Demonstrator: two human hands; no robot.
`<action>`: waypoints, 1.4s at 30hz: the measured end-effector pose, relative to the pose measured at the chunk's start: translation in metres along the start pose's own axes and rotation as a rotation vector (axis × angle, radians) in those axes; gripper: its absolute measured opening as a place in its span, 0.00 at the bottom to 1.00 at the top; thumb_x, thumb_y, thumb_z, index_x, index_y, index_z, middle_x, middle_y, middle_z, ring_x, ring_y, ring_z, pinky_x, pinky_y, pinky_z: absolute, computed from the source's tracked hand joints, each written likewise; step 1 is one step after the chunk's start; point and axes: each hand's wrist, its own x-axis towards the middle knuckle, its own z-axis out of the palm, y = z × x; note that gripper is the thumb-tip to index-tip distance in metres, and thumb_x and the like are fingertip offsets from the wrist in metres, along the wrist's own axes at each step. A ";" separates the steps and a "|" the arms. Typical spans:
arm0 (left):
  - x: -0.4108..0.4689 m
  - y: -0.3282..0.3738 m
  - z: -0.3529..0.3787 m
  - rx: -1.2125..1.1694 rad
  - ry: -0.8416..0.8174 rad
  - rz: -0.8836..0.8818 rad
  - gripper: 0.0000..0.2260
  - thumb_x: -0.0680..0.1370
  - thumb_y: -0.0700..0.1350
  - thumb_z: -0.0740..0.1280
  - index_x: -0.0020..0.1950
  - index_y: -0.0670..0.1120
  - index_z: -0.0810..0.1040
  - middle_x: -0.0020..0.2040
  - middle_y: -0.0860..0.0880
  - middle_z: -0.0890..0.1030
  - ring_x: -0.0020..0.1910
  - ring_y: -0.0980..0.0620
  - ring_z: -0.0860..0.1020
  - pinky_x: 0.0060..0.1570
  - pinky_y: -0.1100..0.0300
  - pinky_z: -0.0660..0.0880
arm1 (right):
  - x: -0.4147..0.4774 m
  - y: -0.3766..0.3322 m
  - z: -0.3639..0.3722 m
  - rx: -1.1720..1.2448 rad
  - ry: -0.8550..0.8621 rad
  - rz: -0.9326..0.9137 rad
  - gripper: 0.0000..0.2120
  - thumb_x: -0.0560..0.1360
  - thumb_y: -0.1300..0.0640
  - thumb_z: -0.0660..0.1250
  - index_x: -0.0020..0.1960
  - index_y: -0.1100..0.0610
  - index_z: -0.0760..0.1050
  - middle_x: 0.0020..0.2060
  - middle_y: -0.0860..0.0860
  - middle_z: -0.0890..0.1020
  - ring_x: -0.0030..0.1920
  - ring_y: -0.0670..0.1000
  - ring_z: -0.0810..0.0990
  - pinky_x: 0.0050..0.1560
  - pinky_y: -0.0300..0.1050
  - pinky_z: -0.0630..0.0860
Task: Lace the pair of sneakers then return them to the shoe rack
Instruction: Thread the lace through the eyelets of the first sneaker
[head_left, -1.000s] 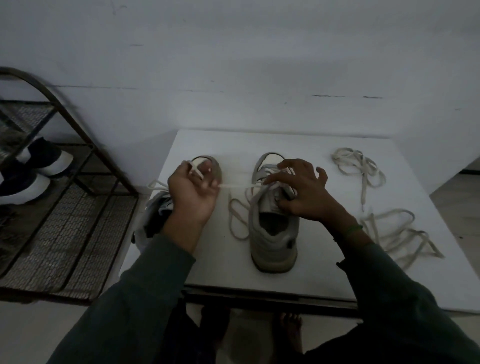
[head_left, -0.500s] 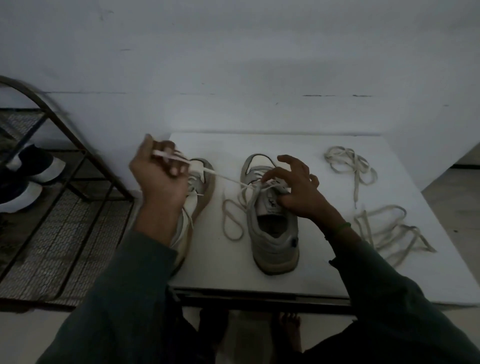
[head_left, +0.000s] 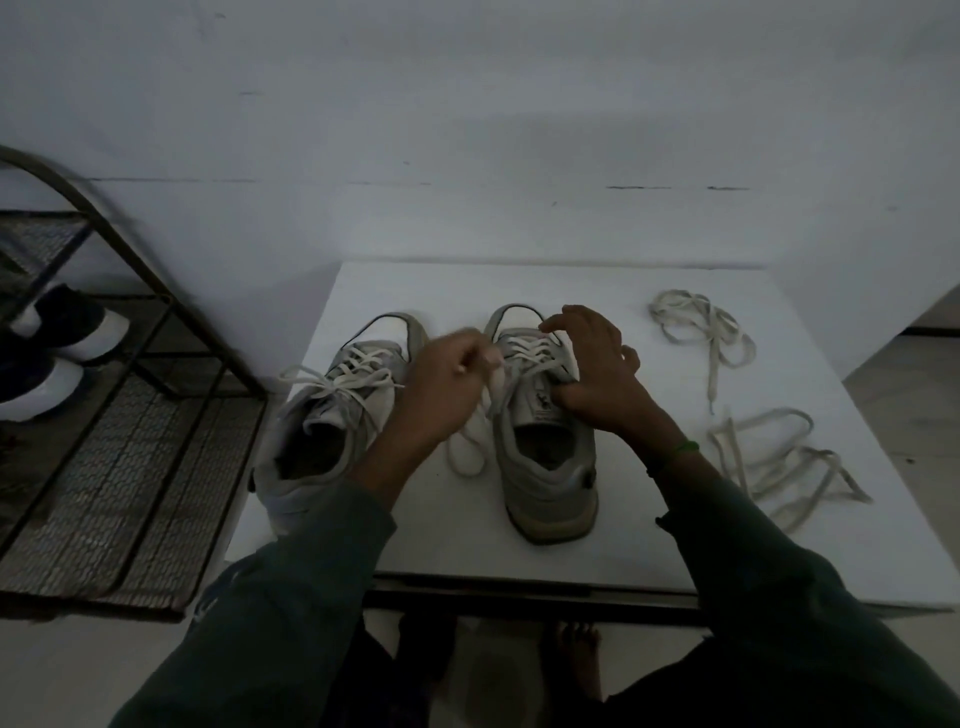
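1. The grey sneaker (head_left: 550, 467) stands upright near the middle of the white tabletop (head_left: 623, 545), toe toward the wall and heel toward the person
2. The left hand (head_left: 447, 384) is closed just beside that shoe's left side, its fingers curled round the lace (head_left: 467, 452) where it comes off the eyelets. The hand is blurred, so I can't make out the exact pinch
3. A slack loop of that lace hangs below the fist and lies on the tabletop between the two shoes
4. The right hand (head_left: 597, 374) sits over the shoe's lacing, fingers bent across the crossed rows and thumb pressed to the tongue, gripping the upper. I cannot tell if any lace is caught under the fingertips
5. A green band (head_left: 680, 449) shows at the right wrist; both arms are in dark sleeves
6. The other sneaker (head_left: 322, 431) stands right at the tabletop's left edge, laced up, its loose ends splayed out to the left
7. Two bundles of spare laces lie on the right side of the tabletop, well apart from the shoes: one farther back (head_left: 701, 332), one nearer (head_left: 779, 457)
8. The shoe rack (head_left: 130, 441) — dark metal with mesh shelves — stands on the floor just left of the tabletop, with dark shoes (head_left: 52, 364) with white soles on it
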 end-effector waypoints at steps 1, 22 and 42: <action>0.000 0.001 -0.003 -0.261 0.110 -0.077 0.09 0.76 0.40 0.61 0.36 0.48 0.71 0.31 0.50 0.71 0.28 0.54 0.67 0.29 0.59 0.62 | -0.001 0.000 0.000 0.009 0.013 0.008 0.33 0.59 0.53 0.61 0.65 0.49 0.66 0.67 0.50 0.64 0.71 0.54 0.57 0.68 0.62 0.54; -0.007 -0.008 0.004 0.526 0.124 -0.181 0.07 0.77 0.46 0.62 0.47 0.47 0.79 0.41 0.45 0.83 0.43 0.41 0.80 0.40 0.52 0.76 | 0.004 0.003 0.009 -0.011 0.053 -0.079 0.29 0.59 0.53 0.61 0.61 0.51 0.67 0.61 0.50 0.69 0.66 0.56 0.65 0.64 0.69 0.60; -0.009 0.052 -0.021 -0.542 0.055 0.034 0.08 0.76 0.30 0.62 0.50 0.41 0.73 0.32 0.45 0.80 0.24 0.56 0.71 0.27 0.66 0.68 | -0.003 -0.036 -0.013 0.393 0.072 -0.351 0.03 0.75 0.62 0.67 0.44 0.59 0.79 0.39 0.52 0.82 0.41 0.48 0.80 0.46 0.39 0.74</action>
